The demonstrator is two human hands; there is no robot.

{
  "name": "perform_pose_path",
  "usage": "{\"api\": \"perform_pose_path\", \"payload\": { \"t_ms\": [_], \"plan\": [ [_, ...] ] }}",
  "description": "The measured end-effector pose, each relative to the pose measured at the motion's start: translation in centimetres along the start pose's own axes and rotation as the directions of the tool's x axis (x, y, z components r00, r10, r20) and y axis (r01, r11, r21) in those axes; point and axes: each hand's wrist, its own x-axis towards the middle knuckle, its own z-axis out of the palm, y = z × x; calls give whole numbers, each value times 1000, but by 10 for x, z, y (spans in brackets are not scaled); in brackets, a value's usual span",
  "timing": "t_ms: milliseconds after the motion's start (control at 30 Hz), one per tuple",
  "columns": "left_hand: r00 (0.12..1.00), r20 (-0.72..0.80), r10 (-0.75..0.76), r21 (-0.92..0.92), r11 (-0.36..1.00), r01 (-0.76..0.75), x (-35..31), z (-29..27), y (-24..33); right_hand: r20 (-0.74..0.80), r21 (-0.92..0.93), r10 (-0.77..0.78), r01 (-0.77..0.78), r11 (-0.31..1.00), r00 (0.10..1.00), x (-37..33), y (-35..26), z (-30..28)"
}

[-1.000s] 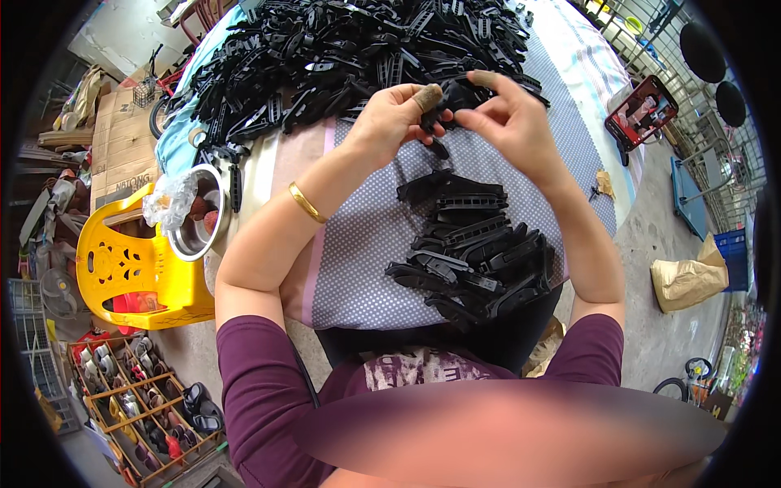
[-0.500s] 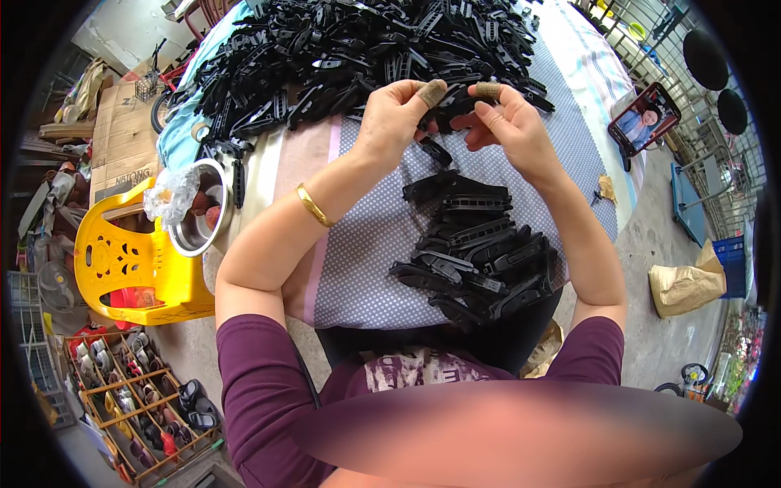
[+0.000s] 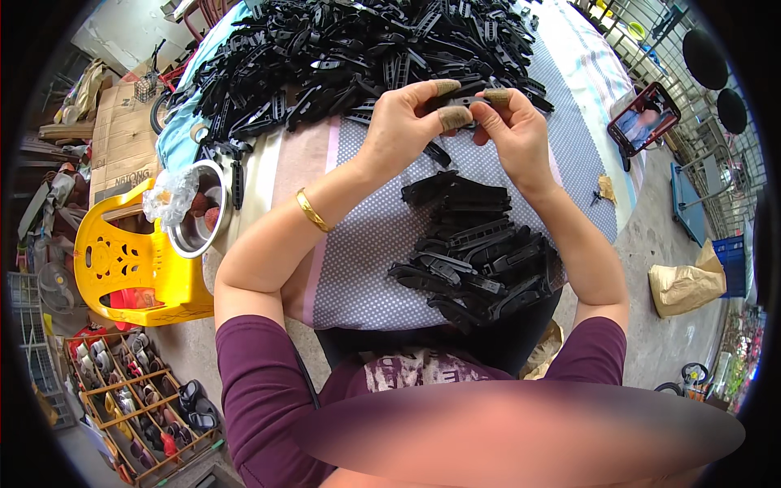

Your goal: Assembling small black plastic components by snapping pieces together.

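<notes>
Between the fingertips of both hands is a slim black plastic strap piece (image 3: 465, 101), mostly covered by the fingers. My left hand (image 3: 400, 124) pinches it from the left, with brown tape around thumb and forefinger. From the right, my right hand (image 3: 517, 137) closes thumb and fingers on it; its forefinger is taped too. Just below the hands, a single black piece (image 3: 438, 154) lies on the dotted cloth (image 3: 358, 268). Nearer me is a stacked group of black ridged buckle-like pieces (image 3: 480, 252). A large heap of similar parts (image 3: 350, 61) covers the far side of the table.
Left of the table, a yellow plastic chair (image 3: 114, 259) stands by a metal bowl (image 3: 192, 246) with a clear bag and reddish round things. A phone (image 3: 644, 119) is propped at the right edge. A shoe rack (image 3: 134, 382) and a tan sack (image 3: 687, 286) are on the floor.
My left thumb has swung down and right, across the held piece. My right hand has shifted slightly, its thumb and forefinger now closed together on the piece. The stacked parts have stayed put.
</notes>
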Motion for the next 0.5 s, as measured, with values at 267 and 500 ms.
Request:
{"api": "perform_pose_path", "payload": {
  "t_ms": [267,500],
  "plan": [
    [995,47,92,265,959,-101,3,-8,12,67,-221,-195,205,953,978,5,0,-9],
    [923,192,333,523,761,-383,2,-11,14,390,-463,-279,449,764,877,13,-13,-25]
  ]
}}
